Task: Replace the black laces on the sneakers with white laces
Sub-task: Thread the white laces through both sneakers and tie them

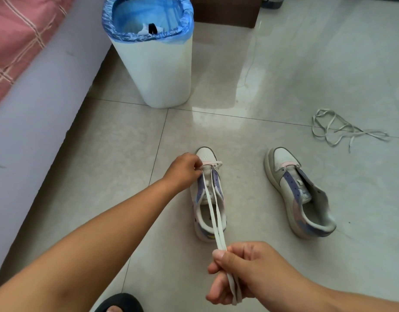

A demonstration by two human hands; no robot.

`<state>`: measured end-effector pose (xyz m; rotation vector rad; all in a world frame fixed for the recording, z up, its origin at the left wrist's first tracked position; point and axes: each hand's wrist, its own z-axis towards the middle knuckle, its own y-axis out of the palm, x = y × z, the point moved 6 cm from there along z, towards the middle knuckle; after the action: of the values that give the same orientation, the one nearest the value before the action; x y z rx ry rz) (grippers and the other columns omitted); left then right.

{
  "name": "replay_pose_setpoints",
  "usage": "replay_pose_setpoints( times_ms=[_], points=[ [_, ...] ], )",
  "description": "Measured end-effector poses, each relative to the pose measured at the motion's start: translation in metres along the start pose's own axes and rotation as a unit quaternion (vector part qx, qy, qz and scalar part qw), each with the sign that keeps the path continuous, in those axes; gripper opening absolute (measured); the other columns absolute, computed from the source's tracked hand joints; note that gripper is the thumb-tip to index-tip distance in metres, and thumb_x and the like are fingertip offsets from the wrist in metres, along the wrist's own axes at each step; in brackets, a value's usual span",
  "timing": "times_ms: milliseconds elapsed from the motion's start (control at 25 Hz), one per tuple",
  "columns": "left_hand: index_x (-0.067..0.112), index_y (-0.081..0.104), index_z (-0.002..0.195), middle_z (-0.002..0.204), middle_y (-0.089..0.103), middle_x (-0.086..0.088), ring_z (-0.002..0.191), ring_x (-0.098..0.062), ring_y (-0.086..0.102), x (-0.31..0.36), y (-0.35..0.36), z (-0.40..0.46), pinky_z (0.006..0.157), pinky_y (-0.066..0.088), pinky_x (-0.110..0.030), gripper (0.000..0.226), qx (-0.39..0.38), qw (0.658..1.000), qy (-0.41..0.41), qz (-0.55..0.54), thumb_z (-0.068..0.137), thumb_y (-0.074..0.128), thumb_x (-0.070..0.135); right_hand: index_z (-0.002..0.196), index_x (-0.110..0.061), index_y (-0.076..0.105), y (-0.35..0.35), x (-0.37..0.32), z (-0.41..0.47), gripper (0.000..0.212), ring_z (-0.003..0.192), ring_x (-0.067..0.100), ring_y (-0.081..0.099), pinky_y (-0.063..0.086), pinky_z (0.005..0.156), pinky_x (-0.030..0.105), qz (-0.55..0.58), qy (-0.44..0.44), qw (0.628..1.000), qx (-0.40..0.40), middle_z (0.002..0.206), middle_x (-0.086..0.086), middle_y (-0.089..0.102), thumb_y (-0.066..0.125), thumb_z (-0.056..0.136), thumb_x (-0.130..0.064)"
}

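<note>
Two white, purple and pink sneakers stand on the tiled floor. A white lace (213, 212) runs through the lowest eyelets of the left sneaker (209, 194). My left hand (185, 171) grips that sneaker at the lowest eyelets by the toe end. Nearer to me, my right hand (243, 272) grips both strands of the lace together and holds them taut above the shoe opening. The right sneaker (299, 192) has no lace and its tongue is loose. A second white lace (342, 129) lies tangled on the floor at the far right.
A white bin (153, 64) with a blue liner stands beyond the sneakers, with something black and white inside. A bed with a pink checked cover (16, 34) lines the left side. A black slipper (119, 304) shows at the bottom edge. A dark wooden cabinet (225, 10) stands at the back.
</note>
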<state>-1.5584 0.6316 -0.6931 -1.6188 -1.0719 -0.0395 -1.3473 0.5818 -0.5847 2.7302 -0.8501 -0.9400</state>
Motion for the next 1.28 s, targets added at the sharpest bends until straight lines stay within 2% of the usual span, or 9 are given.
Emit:
replay_pose_setpoints(
  times_ms=[200,400,600,680,800,880,1000,1160,1280],
  points=[
    [0.003,0.064,0.087,0.09,0.065,-0.009,0.083,-0.022,0.058,-0.009,-0.002,0.001,0.071,0.043,-0.028,0.007,0.084,0.995,-0.021,-0.053,0.086,0.061,0.01,0.079,-0.002,0.056,-0.004,-0.001,0.002,0.024,0.045,0.015,0.059,0.047,0.049,0.021,0.009,-0.005,1.0,0.006,0.058,0.011,0.067,0.048,0.096,-0.015],
    [0.006,0.048,0.09,0.084,0.057,-0.011,0.076,-0.026,0.051,-0.022,0.01,-0.011,0.062,0.037,-0.031,0.006,0.21,0.953,-0.131,-0.176,0.086,0.053,0.007,0.08,-0.002,0.056,-0.005,0.007,0.002,0.023,0.046,0.015,0.06,0.047,0.049,0.021,0.004,0.01,1.0,0.006,0.058,0.012,0.067,0.048,0.097,-0.015],
    [0.012,0.038,0.107,0.102,0.049,-0.009,0.089,-0.026,0.052,-0.026,0.026,-0.028,0.073,0.045,-0.036,0.02,0.172,0.935,-0.17,-0.259,0.092,0.05,0.018,0.082,0.0,0.056,-0.008,0.011,0.003,0.022,0.046,0.019,0.06,0.047,0.047,0.022,0.025,0.018,0.999,0.018,0.062,0.016,0.067,0.05,0.096,-0.015],
    [0.01,0.034,0.127,0.121,0.042,-0.008,0.108,-0.025,0.047,-0.021,0.038,-0.054,0.093,0.043,-0.04,0.041,0.132,0.951,-0.167,-0.222,0.092,0.051,0.025,0.082,0.0,0.057,-0.009,0.006,0.001,0.022,0.046,0.019,0.059,0.048,0.049,0.023,0.031,0.003,0.999,0.022,0.063,0.018,0.068,0.051,0.095,-0.016],
    [0.008,0.018,0.145,0.144,0.025,-0.01,0.133,-0.025,0.028,-0.006,0.055,-0.085,0.111,0.025,-0.037,0.07,0.099,0.977,-0.138,-0.127,0.091,0.052,0.035,0.082,-0.001,0.058,-0.008,-0.001,-0.001,0.022,0.047,0.019,0.06,0.049,0.05,0.025,0.052,-0.01,0.998,0.025,0.063,0.018,0.067,0.05,0.094,-0.017],
    [0.008,0.011,0.148,0.151,0.018,-0.011,0.139,-0.026,0.019,0.001,0.062,-0.087,0.114,0.019,-0.036,0.084,0.101,0.984,-0.123,-0.077,0.088,0.053,0.049,0.082,-0.001,0.058,-0.006,-0.002,-0.002,0.022,0.049,0.021,0.062,0.05,0.05,0.026,0.072,-0.015,0.997,0.029,0.062,0.019,0.067,0.05,0.094,-0.017],
    [0.002,0.024,0.144,0.145,0.033,-0.013,0.134,-0.029,0.033,0.016,0.063,-0.072,0.108,0.031,-0.039,0.114,0.135,0.981,-0.141,-0.011,0.064,0.045,0.08,0.086,-0.001,0.057,-0.004,-0.001,-0.001,0.019,0.052,0.023,0.063,0.051,0.052,0.026,0.075,-0.008,0.997,0.031,0.064,0.019,0.068,0.049,0.095,-0.017],
    [0.0,0.035,0.136,0.135,0.041,-0.014,0.126,-0.03,0.042,0.021,0.068,-0.059,0.101,0.036,-0.036,0.102,0.157,0.972,-0.176,-0.019,0.064,0.066,0.066,0.084,-0.005,0.056,0.005,-0.006,-0.014,0.019,0.048,0.015,0.06,0.046,0.051,0.02,0.027,-0.033,0.999,0.013,0.064,0.014,0.069,0.05,0.097,-0.017],
    [0.003,0.03,0.138,0.139,0.034,-0.011,0.13,-0.027,0.034,0.017,0.073,-0.058,0.104,0.031,-0.03,0.092,0.164,0.972,-0.156,-0.067,0.07,0.071,0.049,0.082,-0.02,0.064,0.019,-0.015,-0.039,0.037,0.056,0.002,0.061,0.042,0.059,0.012,-0.059,-0.101,0.993,0.006,0.065,-0.001,0.069,0.061,0.075,-0.056]
  ],
)
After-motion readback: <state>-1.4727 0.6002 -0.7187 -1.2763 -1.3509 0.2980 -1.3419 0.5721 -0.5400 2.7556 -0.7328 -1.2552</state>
